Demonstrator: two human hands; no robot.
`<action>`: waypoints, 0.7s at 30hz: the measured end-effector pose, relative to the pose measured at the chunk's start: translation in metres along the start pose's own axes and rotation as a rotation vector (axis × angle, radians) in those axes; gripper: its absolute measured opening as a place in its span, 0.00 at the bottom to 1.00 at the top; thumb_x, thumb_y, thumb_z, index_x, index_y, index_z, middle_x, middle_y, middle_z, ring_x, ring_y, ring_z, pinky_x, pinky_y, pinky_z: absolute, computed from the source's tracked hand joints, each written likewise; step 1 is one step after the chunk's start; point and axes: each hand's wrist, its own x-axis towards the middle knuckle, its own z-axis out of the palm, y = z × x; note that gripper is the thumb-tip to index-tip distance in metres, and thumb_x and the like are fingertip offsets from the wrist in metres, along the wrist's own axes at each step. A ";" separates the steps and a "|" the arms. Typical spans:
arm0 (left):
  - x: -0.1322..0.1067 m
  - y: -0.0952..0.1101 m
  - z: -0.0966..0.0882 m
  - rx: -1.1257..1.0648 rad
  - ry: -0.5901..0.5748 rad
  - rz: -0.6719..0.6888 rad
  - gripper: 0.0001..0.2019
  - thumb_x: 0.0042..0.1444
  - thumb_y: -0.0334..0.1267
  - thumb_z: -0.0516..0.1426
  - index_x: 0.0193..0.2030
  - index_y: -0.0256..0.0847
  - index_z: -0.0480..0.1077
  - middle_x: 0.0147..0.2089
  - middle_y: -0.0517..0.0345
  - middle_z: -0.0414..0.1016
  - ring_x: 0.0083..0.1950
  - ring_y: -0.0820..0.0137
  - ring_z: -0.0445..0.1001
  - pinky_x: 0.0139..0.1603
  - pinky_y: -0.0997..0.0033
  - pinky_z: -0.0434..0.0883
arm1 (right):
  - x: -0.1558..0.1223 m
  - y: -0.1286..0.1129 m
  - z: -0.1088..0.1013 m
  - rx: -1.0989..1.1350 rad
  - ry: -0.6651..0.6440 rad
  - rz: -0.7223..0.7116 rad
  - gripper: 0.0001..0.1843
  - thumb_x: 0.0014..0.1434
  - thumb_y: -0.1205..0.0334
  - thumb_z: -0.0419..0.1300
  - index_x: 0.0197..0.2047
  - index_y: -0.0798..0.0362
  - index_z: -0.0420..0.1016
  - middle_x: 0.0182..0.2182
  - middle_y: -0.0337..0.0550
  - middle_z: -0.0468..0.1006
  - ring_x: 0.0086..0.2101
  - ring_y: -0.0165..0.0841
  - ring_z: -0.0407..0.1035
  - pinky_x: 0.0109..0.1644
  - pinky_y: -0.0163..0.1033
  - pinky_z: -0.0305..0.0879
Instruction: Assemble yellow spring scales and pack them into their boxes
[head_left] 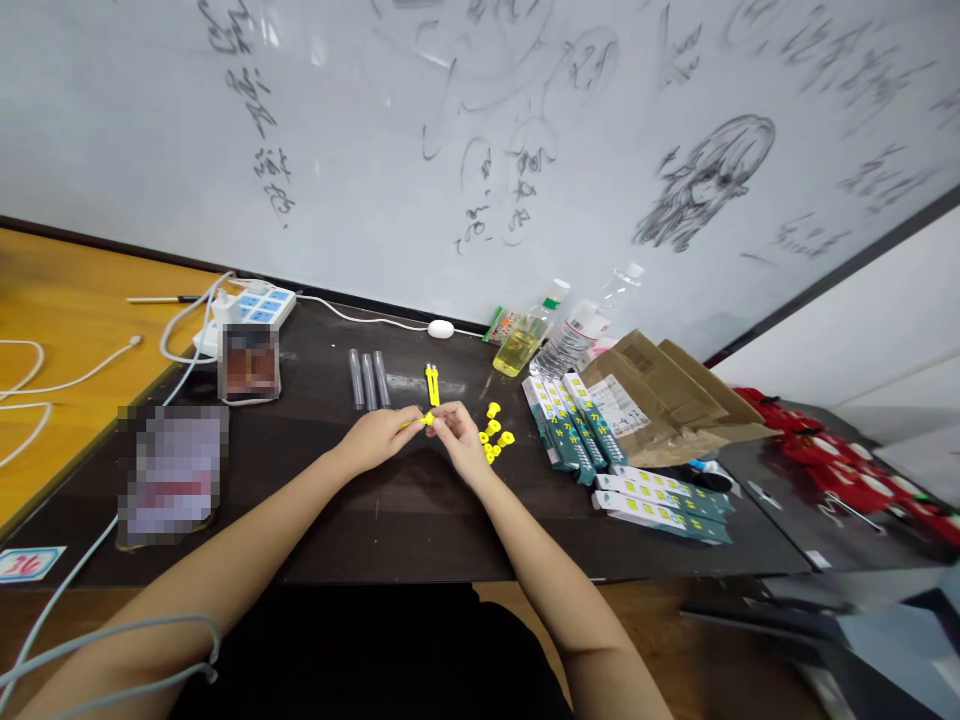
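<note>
Near the middle of the dark brown desk (420,545), a small bright yellow plastic piece (429,420) was held between the person's two hands, so largely covered that its full shape could not be told. The left hand (379,440) had its fingers drawn together in a pinch at the piece's left side. The right hand (463,441) met it from the other side, thumb and fingertips closed on it with hardly a gap.

Just beyond the fingertips lay a slim, yellow plastic item with two long parallel arms (433,385). Close by the right hand, loose yellow spool-shaped plastic plugs (505,438) were scattered in a little group. To the left of the slim item, three clear tubes (369,381) lay side by side, apart from both hands.

Farther right were white and dark green printed cartons (559,425) in two groups, with a creased brown paper package (660,400) behind them. Toward the back stood a clear bottle of yellow liquid (517,348) and, just beside it, a clear plastic bottle with a white and red label (568,342). At the far left, a white power strip with blue sockets (262,309) lay near the white whiteboard (360,200), which bore black handwriting and a sketched head.
</note>
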 end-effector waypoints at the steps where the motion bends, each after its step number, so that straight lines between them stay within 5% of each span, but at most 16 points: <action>1: 0.001 0.001 -0.001 -0.102 -0.014 0.004 0.15 0.64 0.45 0.45 0.38 0.40 0.69 0.32 0.59 0.73 0.31 0.71 0.70 0.33 0.74 0.62 | 0.000 -0.002 -0.001 -0.017 -0.030 -0.009 0.14 0.56 0.49 0.60 0.41 0.49 0.70 0.35 0.40 0.73 0.34 0.30 0.69 0.42 0.40 0.69; 5: 0.003 0.006 -0.002 -0.409 -0.043 -0.039 0.16 0.62 0.47 0.47 0.36 0.38 0.70 0.26 0.62 0.67 0.27 0.75 0.64 0.31 0.76 0.61 | 0.001 -0.010 -0.009 -0.049 -0.122 -0.012 0.16 0.57 0.49 0.60 0.43 0.50 0.71 0.35 0.40 0.74 0.36 0.31 0.70 0.45 0.40 0.68; 14: 0.002 0.007 0.005 -0.739 -0.211 -0.141 0.19 0.61 0.52 0.47 0.39 0.37 0.68 0.21 0.68 0.56 0.17 0.80 0.52 0.18 0.78 0.51 | 0.000 -0.024 -0.017 -0.024 -0.232 0.033 0.17 0.57 0.49 0.60 0.43 0.52 0.71 0.29 0.39 0.74 0.32 0.29 0.70 0.41 0.39 0.67; 21: 0.002 0.009 0.007 -0.329 0.003 0.034 0.14 0.63 0.44 0.47 0.35 0.39 0.69 0.32 0.59 0.71 0.31 0.74 0.68 0.35 0.74 0.62 | -0.001 -0.013 -0.007 0.032 -0.136 0.076 0.17 0.54 0.47 0.62 0.39 0.50 0.68 0.23 0.33 0.69 0.25 0.27 0.65 0.36 0.38 0.69</action>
